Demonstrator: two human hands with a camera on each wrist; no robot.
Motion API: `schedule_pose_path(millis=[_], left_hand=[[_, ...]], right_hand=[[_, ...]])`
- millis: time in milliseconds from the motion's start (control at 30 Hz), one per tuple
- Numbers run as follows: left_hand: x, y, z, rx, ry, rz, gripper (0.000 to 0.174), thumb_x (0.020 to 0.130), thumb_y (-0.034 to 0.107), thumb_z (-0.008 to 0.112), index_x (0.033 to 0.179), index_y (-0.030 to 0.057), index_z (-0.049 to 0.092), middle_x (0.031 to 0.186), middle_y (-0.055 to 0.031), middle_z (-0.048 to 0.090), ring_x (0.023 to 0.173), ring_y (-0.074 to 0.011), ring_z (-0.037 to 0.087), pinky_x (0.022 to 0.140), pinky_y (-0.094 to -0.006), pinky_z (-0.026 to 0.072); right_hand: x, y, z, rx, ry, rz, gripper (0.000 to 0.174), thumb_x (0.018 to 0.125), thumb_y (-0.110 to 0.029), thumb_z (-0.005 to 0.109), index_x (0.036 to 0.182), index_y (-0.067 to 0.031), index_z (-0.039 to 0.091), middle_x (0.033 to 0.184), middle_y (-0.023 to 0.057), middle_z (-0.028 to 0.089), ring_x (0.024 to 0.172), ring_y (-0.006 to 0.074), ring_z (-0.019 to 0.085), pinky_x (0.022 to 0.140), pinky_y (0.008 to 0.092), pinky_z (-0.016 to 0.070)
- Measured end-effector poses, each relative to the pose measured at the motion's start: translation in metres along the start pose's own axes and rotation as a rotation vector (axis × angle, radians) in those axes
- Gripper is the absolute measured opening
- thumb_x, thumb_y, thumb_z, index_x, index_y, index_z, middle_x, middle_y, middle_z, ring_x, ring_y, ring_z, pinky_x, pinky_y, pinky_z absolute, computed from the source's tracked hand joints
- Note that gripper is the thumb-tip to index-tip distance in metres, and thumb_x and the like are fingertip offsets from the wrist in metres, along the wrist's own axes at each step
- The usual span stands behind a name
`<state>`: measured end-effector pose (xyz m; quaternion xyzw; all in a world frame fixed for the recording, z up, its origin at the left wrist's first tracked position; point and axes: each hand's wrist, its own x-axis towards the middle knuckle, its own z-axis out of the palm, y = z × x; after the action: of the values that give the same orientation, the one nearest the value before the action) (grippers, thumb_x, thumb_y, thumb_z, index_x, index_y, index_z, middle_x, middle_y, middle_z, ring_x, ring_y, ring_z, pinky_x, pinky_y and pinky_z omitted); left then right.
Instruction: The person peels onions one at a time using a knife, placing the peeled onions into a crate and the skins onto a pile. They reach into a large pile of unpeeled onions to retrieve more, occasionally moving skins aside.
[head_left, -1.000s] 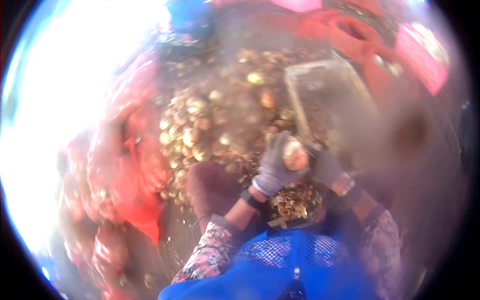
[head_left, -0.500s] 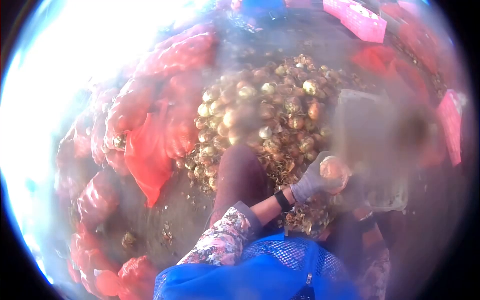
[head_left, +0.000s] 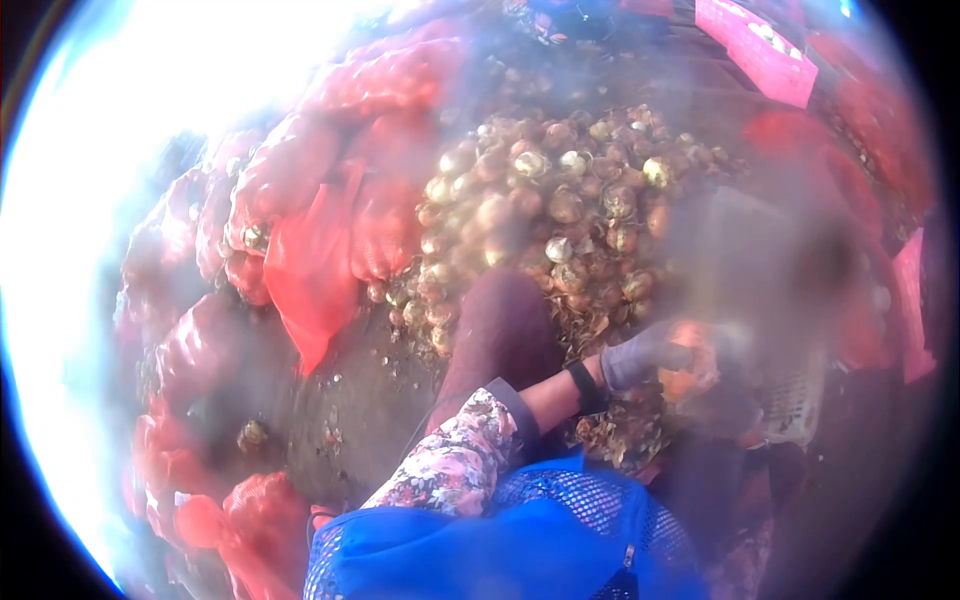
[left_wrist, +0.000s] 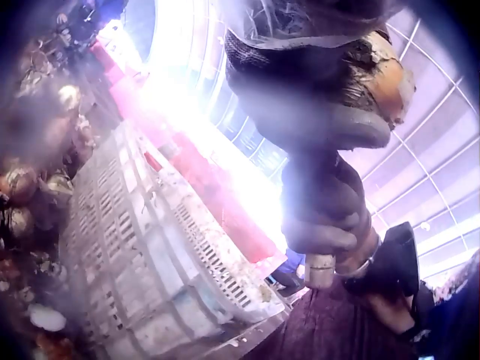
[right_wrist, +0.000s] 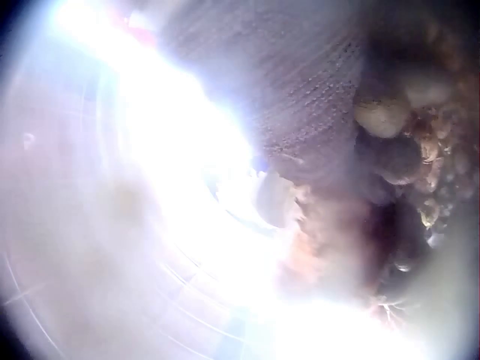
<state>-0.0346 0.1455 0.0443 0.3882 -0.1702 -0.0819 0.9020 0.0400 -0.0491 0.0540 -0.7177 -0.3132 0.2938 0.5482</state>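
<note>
My gloved left hand [head_left: 640,358] holds an onion [head_left: 690,362] with brown, dry skin, over a heap of loose peelings [head_left: 625,430]. In the left wrist view the same onion [left_wrist: 386,81] pokes out past the curled glove fingers. My gloved right hand [left_wrist: 326,206] is close below it, fingers wrapped round a tool whose pale handle end [left_wrist: 320,271] sticks out at the bottom; the tool's working end is hidden. In the head view my right hand [head_left: 730,403] is blurred by a smear, just right of the onion.
A big pile of onions [head_left: 565,205] lies ahead. Full red mesh sacks [head_left: 385,245] line the left side. A white slatted crate [left_wrist: 135,247] stands at the right, partly smeared over in the head view. Pink crates [head_left: 760,50] stand farther back.
The head view has swung, so the onion and both hands now appear farther right and lower. The left hand keeps hold of the onion, with the right hand close by it.
</note>
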Motion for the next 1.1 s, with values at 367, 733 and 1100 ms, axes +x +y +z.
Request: schedule_pose_path(millis=[367, 733, 1100], left_hand=[[-0.007, -0.003, 0.007, -0.179, -0.087, -0.06, 0.071, 0.077, 0.04, 0.079, 0.129, 0.0013, 0.049, 0.108, -0.0102, 0.062, 0.098, -0.0196, 0.064, 0.088, -0.0348, 0.0546], [0.008, -0.031, 0.002, -0.265, 0.173, 0.098, 0.074, 0.085, 0.034, 0.075, 0.142, 0.0037, 0.039, 0.134, -0.0092, 0.053, 0.123, -0.0203, 0.054, 0.107, -0.0386, 0.0438], [0.011, -0.053, -0.039, -0.944, 0.014, 0.106, 0.071, 0.09, 0.054, 0.061, 0.137, 0.0033, 0.046, 0.126, -0.0126, 0.056, 0.113, -0.0248, 0.059, 0.099, -0.0361, 0.0501]], right_hand=[[-0.011, 0.009, -0.009, -0.197, 0.439, -0.175, 0.053, 0.086, -0.022, 0.074, 0.127, 0.0023, 0.052, 0.11, 0.0071, 0.058, 0.102, 0.0207, 0.057, 0.095, 0.0344, 0.0459], [-0.011, -0.01, -0.01, 0.738, 0.289, -0.008, 0.049, 0.101, -0.032, 0.054, 0.141, -0.0064, 0.046, 0.054, -0.0063, 0.04, 0.035, 0.003, 0.028, 0.032, 0.0203, 0.0198], [-0.012, -0.014, -0.011, 0.836, 0.179, 0.143, 0.055, 0.101, -0.036, 0.052, 0.15, -0.0183, 0.033, 0.055, -0.0033, 0.041, 0.037, 0.0049, 0.035, 0.033, 0.0211, 0.0297]])
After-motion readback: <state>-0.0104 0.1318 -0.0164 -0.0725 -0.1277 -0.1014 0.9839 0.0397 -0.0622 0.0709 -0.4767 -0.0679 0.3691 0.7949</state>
